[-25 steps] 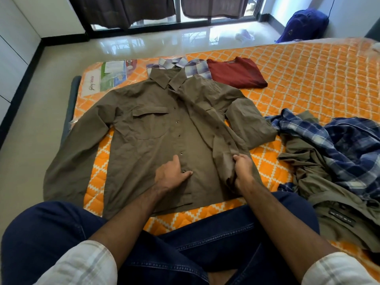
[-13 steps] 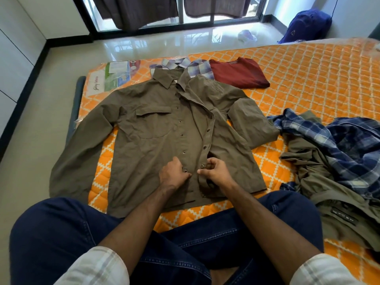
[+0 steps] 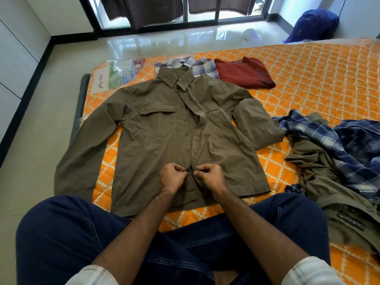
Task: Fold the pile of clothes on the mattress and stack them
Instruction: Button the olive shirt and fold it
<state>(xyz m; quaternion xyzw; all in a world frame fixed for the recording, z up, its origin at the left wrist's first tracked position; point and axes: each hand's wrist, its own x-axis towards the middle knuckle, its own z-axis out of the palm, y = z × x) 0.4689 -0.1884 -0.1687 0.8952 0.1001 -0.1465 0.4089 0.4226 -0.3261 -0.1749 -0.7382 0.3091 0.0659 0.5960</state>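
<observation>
Olive-green shirt (image 3: 156, 140) lies flat, front up, in the middle of the frame on the orange mattress (image 3: 308, 79). The left hand (image 3: 171, 177) pinches the cloth by a low button (image 3: 187, 170), and the right hand (image 3: 207, 176) pinches the other front edge, close together. Line up button and hole, then push it through gently, keeping both edges flat.

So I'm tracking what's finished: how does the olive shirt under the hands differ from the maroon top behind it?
The olive shirt lies spread out flat, sleeves out; the maroon top is folded into a compact rectangle. The olive shirt has a collar, buttons and chest pockets; the maroon top shows none. The left hand and right hand pinch the olive shirt's front edges; nothing touches the maroon top. Both rest on the orange mattress.
</observation>
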